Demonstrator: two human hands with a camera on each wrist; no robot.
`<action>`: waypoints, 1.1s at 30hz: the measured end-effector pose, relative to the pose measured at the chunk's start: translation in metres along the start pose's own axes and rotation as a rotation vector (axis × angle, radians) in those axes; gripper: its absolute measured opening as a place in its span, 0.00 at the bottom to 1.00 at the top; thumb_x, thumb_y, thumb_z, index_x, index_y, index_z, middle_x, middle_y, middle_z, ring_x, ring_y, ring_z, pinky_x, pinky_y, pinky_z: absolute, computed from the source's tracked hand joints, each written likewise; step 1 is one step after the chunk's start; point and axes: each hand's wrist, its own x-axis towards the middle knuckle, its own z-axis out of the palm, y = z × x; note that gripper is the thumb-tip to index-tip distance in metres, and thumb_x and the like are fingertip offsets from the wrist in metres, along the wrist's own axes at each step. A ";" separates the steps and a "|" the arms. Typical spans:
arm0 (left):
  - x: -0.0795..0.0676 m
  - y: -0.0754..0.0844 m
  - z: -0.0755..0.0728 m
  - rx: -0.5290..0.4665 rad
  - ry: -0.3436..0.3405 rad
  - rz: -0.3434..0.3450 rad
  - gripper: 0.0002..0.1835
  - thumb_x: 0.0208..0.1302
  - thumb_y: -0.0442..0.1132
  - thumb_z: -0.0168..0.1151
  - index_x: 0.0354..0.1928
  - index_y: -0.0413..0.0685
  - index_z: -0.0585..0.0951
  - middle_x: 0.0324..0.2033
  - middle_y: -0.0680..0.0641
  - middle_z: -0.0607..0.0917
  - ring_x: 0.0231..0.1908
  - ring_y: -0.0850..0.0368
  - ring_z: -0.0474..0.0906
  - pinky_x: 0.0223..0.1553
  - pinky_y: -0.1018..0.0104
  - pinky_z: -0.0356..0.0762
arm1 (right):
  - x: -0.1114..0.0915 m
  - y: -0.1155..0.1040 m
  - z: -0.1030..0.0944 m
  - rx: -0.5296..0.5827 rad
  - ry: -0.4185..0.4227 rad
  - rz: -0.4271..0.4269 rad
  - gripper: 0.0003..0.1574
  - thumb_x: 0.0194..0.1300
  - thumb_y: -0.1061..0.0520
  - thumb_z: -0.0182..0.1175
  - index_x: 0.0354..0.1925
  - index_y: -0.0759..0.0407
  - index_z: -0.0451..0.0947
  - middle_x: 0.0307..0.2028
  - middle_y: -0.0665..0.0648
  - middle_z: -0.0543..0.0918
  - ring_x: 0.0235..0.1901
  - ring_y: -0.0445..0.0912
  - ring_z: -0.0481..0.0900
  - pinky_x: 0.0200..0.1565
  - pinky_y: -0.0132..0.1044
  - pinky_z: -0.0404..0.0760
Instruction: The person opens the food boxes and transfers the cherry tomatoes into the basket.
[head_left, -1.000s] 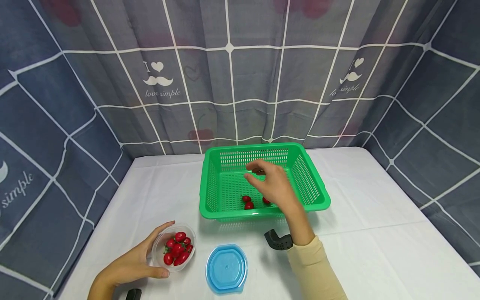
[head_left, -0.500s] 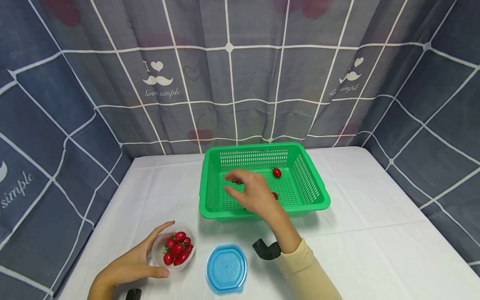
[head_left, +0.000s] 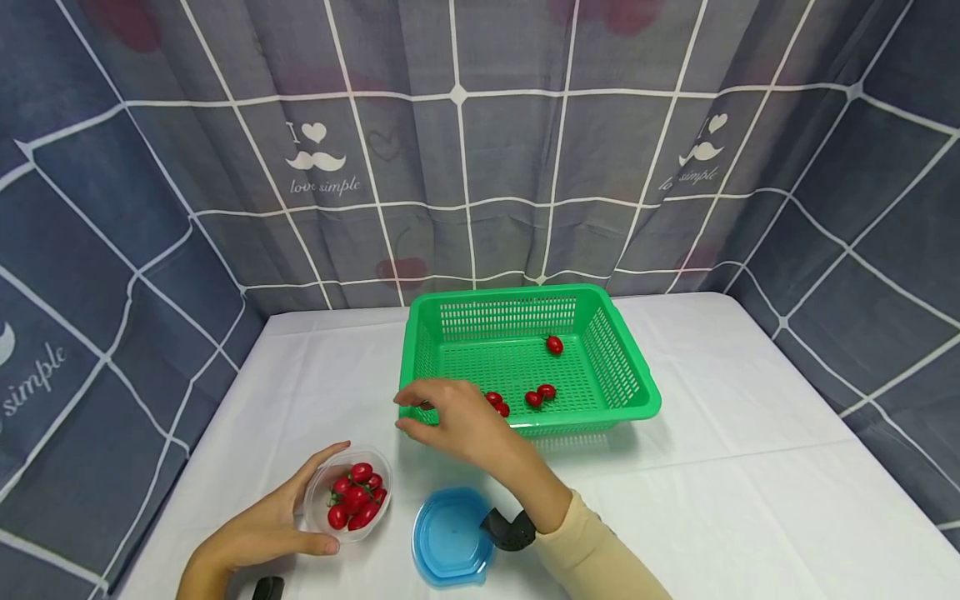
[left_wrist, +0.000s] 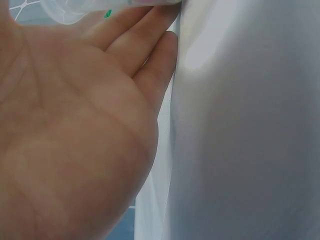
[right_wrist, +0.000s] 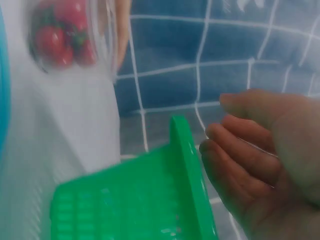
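Observation:
On the left of the head view, my left hand holds a small clear plastic tub, thumb on the near side and fingers round the far side. Several cherry tomatoes lie inside it. My right hand hovers over the near left corner of a green plastic basket, fingers loosely bent, thumb apart, nothing between them. The right wrist view also shows this empty hand beside the basket's rim. More cherry tomatoes lie on the basket floor, some partly behind the hand.
A blue lid lies on the white tablecloth between the tub and my right forearm, partly covered by the black wrist strap. Grey checked curtains enclose the table behind and at both sides.
My right hand has swept left and nearer across the basket, uncovering tomatoes at its back and right. The left hand and tub stay in place.

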 end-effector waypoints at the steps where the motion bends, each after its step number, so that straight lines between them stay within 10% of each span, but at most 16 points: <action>1: 0.000 0.000 0.000 0.000 -0.002 -0.001 0.59 0.54 0.42 0.79 0.81 0.64 0.51 0.78 0.37 0.56 0.77 0.26 0.44 0.61 0.13 0.49 | 0.000 -0.002 0.003 -0.006 -0.016 -0.005 0.17 0.69 0.52 0.69 0.54 0.55 0.85 0.49 0.50 0.89 0.49 0.42 0.86 0.51 0.28 0.83; 9: -0.001 0.003 -0.001 0.008 -0.024 -0.015 0.58 0.56 0.47 0.78 0.81 0.71 0.50 0.80 0.37 0.53 0.77 0.26 0.42 0.59 0.12 0.50 | -0.001 -0.018 0.026 -0.104 -0.107 -0.086 0.19 0.70 0.49 0.68 0.57 0.51 0.85 0.50 0.46 0.89 0.48 0.36 0.85 0.48 0.23 0.80; 15: -0.003 -0.001 0.000 -0.010 -0.016 0.005 0.57 0.57 0.42 0.77 0.81 0.71 0.50 0.79 0.40 0.56 0.76 0.60 0.49 0.62 0.15 0.51 | -0.003 -0.027 0.044 -0.122 -0.170 -0.126 0.18 0.71 0.49 0.68 0.56 0.51 0.86 0.50 0.44 0.89 0.50 0.35 0.85 0.48 0.20 0.79; 21: -0.003 0.001 0.001 -0.015 -0.030 0.016 0.57 0.57 0.43 0.77 0.82 0.67 0.50 0.79 0.38 0.55 0.77 0.41 0.47 0.61 0.15 0.52 | -0.008 -0.033 0.065 -0.205 -0.203 -0.162 0.12 0.69 0.49 0.69 0.49 0.48 0.88 0.39 0.40 0.88 0.36 0.28 0.80 0.37 0.14 0.74; 27: -0.003 -0.001 0.001 -0.012 -0.021 0.025 0.57 0.57 0.42 0.77 0.81 0.70 0.50 0.78 0.41 0.56 0.67 0.82 0.51 0.63 0.17 0.52 | -0.010 -0.037 0.077 -0.305 -0.208 -0.154 0.06 0.66 0.50 0.72 0.42 0.47 0.87 0.32 0.39 0.85 0.28 0.28 0.74 0.31 0.15 0.70; 33: -0.004 -0.004 -0.001 0.009 -0.008 0.043 0.57 0.57 0.41 0.77 0.81 0.70 0.50 0.78 0.42 0.58 0.65 0.86 0.52 0.67 0.24 0.58 | -0.010 -0.040 0.082 -0.337 -0.200 -0.154 0.05 0.65 0.48 0.73 0.39 0.45 0.86 0.32 0.38 0.85 0.30 0.28 0.77 0.35 0.16 0.74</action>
